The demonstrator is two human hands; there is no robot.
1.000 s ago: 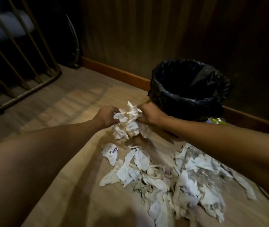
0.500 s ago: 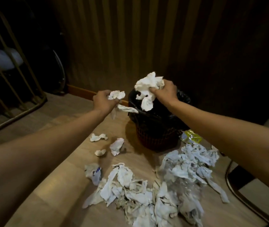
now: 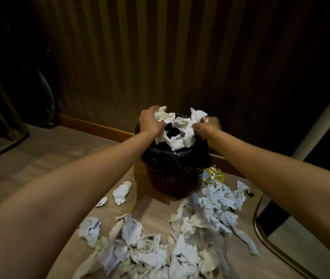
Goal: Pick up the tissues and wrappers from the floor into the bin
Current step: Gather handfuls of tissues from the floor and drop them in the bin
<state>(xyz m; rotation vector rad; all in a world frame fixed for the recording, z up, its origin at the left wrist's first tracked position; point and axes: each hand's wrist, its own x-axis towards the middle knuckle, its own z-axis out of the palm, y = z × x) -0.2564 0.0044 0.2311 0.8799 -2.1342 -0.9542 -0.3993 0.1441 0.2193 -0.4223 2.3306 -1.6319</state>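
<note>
White tissues (image 3: 177, 130) hide bin (image 3: 172, 178) mouth; left hand (image 3: 150, 122), right hand (image 3: 208, 125) clutching them

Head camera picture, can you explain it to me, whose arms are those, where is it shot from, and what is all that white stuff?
There is no machine here. The camera is worn on a person's head and looks forward and down, so the two bare arms are the wearer's own. The left hand and right hand hold a bunch of crumpled white tissues over a bin lined with a black bag. On the wooden floor in front of the bin lies a big scatter of more tissues. A yellow wrapper lies just right of the bin, by the wall.
</note>
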